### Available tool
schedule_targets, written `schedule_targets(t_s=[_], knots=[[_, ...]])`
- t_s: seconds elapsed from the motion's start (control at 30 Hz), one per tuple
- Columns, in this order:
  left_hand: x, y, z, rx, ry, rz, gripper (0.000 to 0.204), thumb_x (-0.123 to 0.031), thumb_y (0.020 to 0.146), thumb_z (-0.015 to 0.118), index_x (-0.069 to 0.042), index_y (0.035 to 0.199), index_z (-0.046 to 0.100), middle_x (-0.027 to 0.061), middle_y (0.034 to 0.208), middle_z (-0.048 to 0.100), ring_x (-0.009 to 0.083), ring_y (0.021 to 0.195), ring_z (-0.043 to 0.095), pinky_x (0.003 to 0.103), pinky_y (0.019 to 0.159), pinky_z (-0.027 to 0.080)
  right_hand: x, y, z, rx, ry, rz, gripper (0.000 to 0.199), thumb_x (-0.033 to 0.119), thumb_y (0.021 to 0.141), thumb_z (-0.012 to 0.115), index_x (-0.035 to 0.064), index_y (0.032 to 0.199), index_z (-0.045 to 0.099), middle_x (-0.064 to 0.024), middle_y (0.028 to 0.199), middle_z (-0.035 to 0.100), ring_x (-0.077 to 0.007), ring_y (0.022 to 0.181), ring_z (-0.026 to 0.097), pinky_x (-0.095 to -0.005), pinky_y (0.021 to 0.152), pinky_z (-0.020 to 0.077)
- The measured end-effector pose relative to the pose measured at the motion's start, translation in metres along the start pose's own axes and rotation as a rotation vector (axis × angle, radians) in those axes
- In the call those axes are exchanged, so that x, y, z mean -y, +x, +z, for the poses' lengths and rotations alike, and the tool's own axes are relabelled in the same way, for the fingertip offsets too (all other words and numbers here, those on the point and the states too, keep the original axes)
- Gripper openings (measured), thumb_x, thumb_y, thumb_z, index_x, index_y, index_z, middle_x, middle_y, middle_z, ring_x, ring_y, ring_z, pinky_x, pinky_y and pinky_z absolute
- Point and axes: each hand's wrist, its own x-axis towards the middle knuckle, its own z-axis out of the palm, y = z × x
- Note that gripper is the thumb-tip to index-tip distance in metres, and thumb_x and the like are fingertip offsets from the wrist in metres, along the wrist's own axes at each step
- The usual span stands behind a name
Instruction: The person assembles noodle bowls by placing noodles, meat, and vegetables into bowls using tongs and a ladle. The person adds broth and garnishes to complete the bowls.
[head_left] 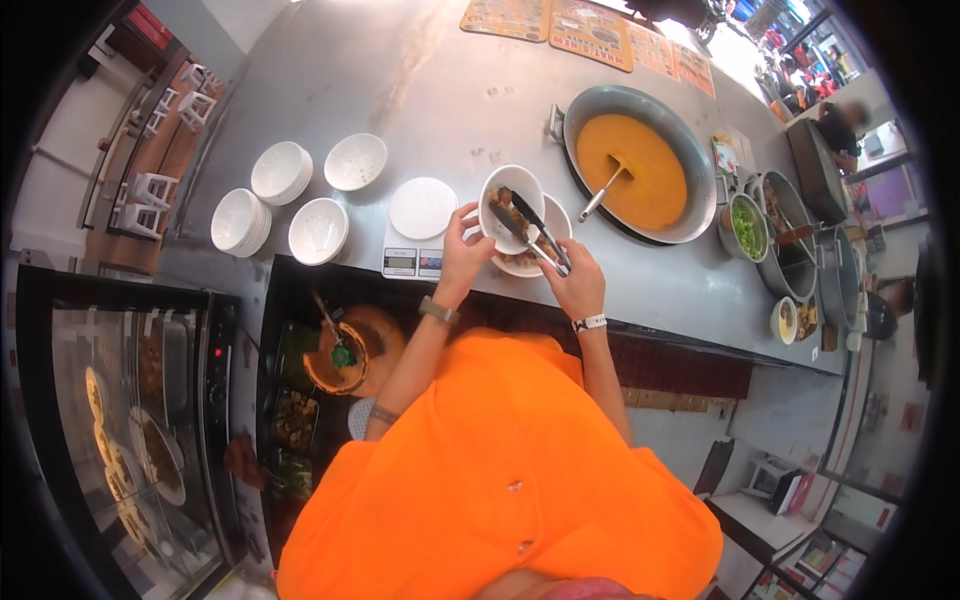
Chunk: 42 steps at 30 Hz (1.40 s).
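My left hand [466, 255] grips a white bowl [522, 179] by its near left side, tilting it. Brown meat-like pieces [499, 198] lie inside. Closed around a pair of black-tipped metal tongs [553, 255], my right hand [579, 285] has their tips in the tilted bowl, at the pieces. Partly hidden beneath the tongs and this bowl, a second white bowl [560, 219] stands on the counter, with similar brown food in it. Left of my left hand is a kitchen scale [422, 208] with a round white plate; nothing lies on it.
Several white bowls [324, 231], some stacked, stand at the left of the steel counter [430, 110]. A wide pan [692, 150] of orange sauce with a ladle [604, 190] is at the right, beside a bowl of chopped greens [747, 225]. Below left are a chopping board [385, 345] and glass-fronted cabinet [215, 420].
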Motion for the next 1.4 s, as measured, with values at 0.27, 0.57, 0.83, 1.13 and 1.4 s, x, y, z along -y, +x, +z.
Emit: schedule_targets(t_s=[0.27, 0.57, 0.83, 1.13, 1.4], knots=[[0.017, 0.007, -0.007, -0.042, 0.12, 0.063, 0.067, 0.002, 0.074, 0.063, -0.004, 0.138, 0.041, 0.0159, 0.126, 0.048, 0.0281, 0.117, 0.054, 0.037, 0.092, 0.052, -0.018, 0.007, -0.012, 0.044, -0.1, 0.002, 0.039, 0.031, 0.079, 0.078, 0.013, 0.112, 0.065, -0.0078, 0.097, 0.067, -0.0304, 0.084, 0.068, -0.0426, 0.068, 0.0529], [0.019, 0.009, -0.006, -0.089, 0.139, 0.146, 0.067, 0.004, 0.073, 0.064, -0.002, 0.135, 0.042, 0.016, 0.124, 0.05, 0.0262, 0.116, 0.055, 0.036, 0.098, 0.049, -0.032, 0.006, -0.032, -0.037, -0.127, 0.018, 0.038, 0.03, 0.078, 0.078, 0.0122, 0.11, 0.067, -0.0077, 0.095, 0.067, -0.0298, 0.081, 0.067, -0.0419, 0.068, 0.0523], [0.013, 0.01, -0.008, -0.084, 0.236, 0.303, 0.065, 0.005, 0.071, 0.064, -0.001, 0.133, 0.043, 0.015, 0.122, 0.05, 0.0231, 0.113, 0.055, 0.035, 0.1, 0.048, -0.035, 0.008, -0.035, -0.092, -0.107, 0.044, 0.039, 0.031, 0.079, 0.078, 0.0115, 0.11, 0.067, -0.0085, 0.094, 0.067, -0.0307, 0.081, 0.067, -0.042, 0.069, 0.0521], [0.001, -0.002, -0.017, -0.226, -0.092, 0.086, 0.059, 0.001, 0.083, 0.059, -0.01, 0.136, 0.037, 0.0144, 0.128, 0.049, 0.0279, 0.118, 0.054, 0.042, 0.094, 0.055, -0.044, -0.005, -0.026, -0.027, -0.132, 0.063, 0.039, 0.031, 0.079, 0.078, 0.0108, 0.111, 0.068, -0.0092, 0.094, 0.067, -0.0298, 0.083, 0.067, -0.0417, 0.07, 0.0519], [-0.001, -0.03, -0.082, -0.283, -0.45, 0.111, 0.049, -0.016, 0.088, 0.055, -0.011, 0.134, 0.038, 0.0135, 0.13, 0.049, 0.0303, 0.119, 0.054, 0.048, 0.093, 0.055, -0.041, 0.0, -0.022, 0.035, -0.089, 0.027, 0.039, 0.032, 0.078, 0.078, 0.0102, 0.109, 0.07, -0.0095, 0.09, 0.067, -0.0305, 0.08, 0.065, -0.0419, 0.07, 0.051]])
